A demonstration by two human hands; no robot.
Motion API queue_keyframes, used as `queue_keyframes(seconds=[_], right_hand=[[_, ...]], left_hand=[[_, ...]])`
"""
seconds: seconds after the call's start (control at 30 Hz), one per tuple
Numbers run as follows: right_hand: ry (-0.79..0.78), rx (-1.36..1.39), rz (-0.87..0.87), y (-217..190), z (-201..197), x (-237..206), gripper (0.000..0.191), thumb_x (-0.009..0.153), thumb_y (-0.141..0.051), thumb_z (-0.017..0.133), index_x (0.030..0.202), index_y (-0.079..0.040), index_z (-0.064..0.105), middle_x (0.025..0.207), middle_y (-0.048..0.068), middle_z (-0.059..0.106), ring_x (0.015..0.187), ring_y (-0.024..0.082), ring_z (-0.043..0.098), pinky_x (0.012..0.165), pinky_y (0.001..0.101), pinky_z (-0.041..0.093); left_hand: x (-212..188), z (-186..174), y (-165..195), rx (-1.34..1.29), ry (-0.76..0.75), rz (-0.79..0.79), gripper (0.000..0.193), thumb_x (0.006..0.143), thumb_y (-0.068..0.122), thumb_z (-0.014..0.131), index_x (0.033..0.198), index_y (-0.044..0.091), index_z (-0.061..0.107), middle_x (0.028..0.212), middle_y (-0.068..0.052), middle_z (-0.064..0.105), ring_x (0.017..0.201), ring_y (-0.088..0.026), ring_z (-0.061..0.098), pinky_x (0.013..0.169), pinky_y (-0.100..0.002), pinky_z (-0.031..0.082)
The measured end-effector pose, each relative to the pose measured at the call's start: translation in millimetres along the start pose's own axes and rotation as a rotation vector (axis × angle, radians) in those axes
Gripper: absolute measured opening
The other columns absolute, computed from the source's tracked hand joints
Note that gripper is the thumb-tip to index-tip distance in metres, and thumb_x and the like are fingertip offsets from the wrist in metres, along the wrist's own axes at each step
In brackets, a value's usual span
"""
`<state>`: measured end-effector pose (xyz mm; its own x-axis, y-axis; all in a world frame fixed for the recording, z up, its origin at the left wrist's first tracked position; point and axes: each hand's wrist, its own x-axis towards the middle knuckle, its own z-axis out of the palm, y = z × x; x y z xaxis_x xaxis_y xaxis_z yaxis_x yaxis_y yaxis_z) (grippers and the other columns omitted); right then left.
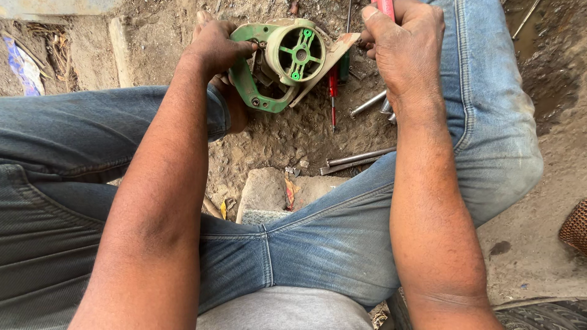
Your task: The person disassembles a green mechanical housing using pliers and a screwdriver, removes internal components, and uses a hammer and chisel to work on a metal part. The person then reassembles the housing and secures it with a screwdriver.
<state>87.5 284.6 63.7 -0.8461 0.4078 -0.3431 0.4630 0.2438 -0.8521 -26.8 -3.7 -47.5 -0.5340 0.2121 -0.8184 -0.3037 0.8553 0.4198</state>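
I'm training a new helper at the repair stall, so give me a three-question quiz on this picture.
1. True or false: the left hand grips the green housing.
2. What does the right hand hold? A) a red handle B) a hammer C) a metal rod
3. Fill in: the red screwdriver lies on the ____, below the housing in the picture.

Key: 1 true; 2 A; 3 ground.
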Motion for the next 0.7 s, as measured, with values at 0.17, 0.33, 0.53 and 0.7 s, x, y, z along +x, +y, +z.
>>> queue_keyframes(seconds=[0.17,0.33,0.53,0.7], right_hand=[[0.017,-0.02,0.057,-12,3,1,0.024,0.096,-0.021,0.072,0.105,0.0,0.078,0.078,0.005,0.075,0.067,0.008,0.072,0.056,0.0228,0.06],[0.023,-0.058,0.11,-24,3,6,0.026,0.094,-0.022,0.072,0.106,0.0,0.078,0.077,0.005,0.074,0.065,0.009,0.07,0.056,0.0259,0.06],[-0.008,-0.091,0.117,-27,5,7,0.023,0.094,-0.021,0.071,0.093,0.001,0.078,0.073,0.006,0.07,0.06,0.01,0.062,0.054,0.0284,0.05],[-0.042,-0.138,0.038,-26,11,6,0.022,0.095,-0.02,0.071,0.095,0.0,0.079,0.074,0.002,0.071,0.067,0.007,0.064,0.059,0.0269,0.051]], left_hand=[[1,-5,7,0.041,-0.009,-0.016,0.058,0.092,0.039,0.076,0.14,0.009,0.063,0.123,-0.019,0.073,0.107,-0.027,0.075,0.094,-0.044,0.062],[0,-10,18,-0.005,-0.019,-0.128,0.07,0.086,0.039,0.08,0.144,0.01,0.055,0.139,-0.021,0.057,0.11,-0.028,0.069,0.096,-0.043,0.06],[4,-13,20,-0.06,-0.038,-0.117,0.069,0.083,0.037,0.082,0.142,0.01,0.06,0.145,-0.018,0.052,0.114,-0.028,0.068,0.097,-0.044,0.059],[9,-12,15,-0.055,-0.025,-0.127,0.066,0.082,0.034,0.083,0.139,0.009,0.061,0.139,-0.015,0.056,0.107,-0.026,0.072,0.087,-0.042,0.065]])
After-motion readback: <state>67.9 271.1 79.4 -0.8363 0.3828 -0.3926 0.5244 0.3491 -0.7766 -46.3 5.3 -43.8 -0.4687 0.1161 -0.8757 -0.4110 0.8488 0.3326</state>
